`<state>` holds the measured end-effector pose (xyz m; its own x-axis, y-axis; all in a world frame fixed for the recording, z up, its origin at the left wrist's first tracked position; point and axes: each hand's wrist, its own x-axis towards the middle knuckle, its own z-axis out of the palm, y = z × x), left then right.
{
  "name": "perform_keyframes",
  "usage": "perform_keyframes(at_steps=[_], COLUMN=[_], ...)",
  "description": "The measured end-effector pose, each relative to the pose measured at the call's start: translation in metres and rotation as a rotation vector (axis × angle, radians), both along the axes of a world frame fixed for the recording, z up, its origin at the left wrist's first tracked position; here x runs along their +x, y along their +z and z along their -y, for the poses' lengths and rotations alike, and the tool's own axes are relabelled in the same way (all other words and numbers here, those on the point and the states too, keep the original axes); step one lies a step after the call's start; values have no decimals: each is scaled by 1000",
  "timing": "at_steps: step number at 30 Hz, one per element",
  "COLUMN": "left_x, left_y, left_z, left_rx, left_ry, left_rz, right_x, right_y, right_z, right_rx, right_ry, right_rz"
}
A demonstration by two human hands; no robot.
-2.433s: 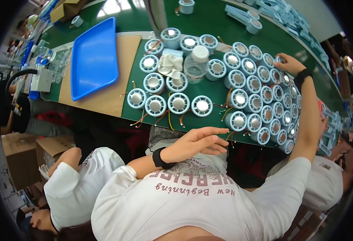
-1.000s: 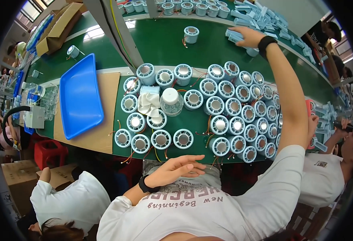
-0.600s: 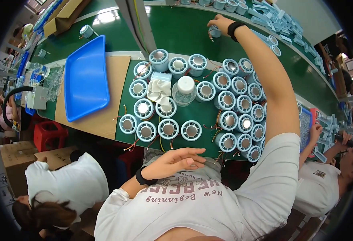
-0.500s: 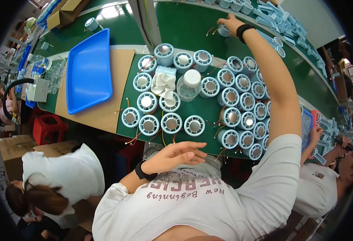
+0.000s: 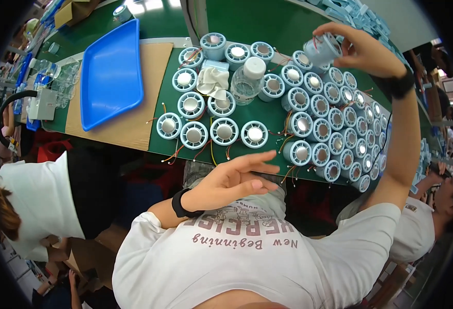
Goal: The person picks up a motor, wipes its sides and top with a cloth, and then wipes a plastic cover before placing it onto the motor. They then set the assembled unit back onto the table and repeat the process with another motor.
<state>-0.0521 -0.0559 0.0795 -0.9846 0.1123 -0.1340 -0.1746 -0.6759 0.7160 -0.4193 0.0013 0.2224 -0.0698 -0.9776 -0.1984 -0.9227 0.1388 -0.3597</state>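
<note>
Gripping in right hand (image 5: 368, 51), upper right, a pale-blue cylindrical plastic housing (image 5: 323, 50), tilted over crowded pale-blue round metal-centred units (image 5: 320, 104); holding left hand (image 5: 229, 180) open, empty, at centre; could tip units through tight spacing.

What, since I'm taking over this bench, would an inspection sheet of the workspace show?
Surface: green table, with a cardboard sheet at left.
Job's things: light-blue cylindrical units, closely packed at right, looser toward the middle.
Clutter: plastic bottle and crumpled white cloth among the units; blue tray on the cardboard.
Hands: right hand holds one unit, tilted above the packed group; left hand holds nothing.
Cables: thin wires with pale plugs trail from several units; one yellow wire at the near edge.
Surroundings: a person in white at left, another at right; light-blue parts heaped beyond, upper right.
</note>
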Motion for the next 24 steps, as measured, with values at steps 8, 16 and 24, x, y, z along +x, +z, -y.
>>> perform_keyframes(at_steps=[8, 16, 24], left_x=[-41, -56, -54], left_y=[21, 8, 9], left_z=[-30, -43, -33], left_rx=[-59, 156, 380], left_ry=[348, 193, -72], left_rz=[-89, -22, 119], right_x=[92, 98, 95], right_y=[6, -22, -32], right_z=[-70, -108, -114], right_rx=[240, 219, -58], right_ry=[-22, -144, 59], right_rz=[425, 608, 595])
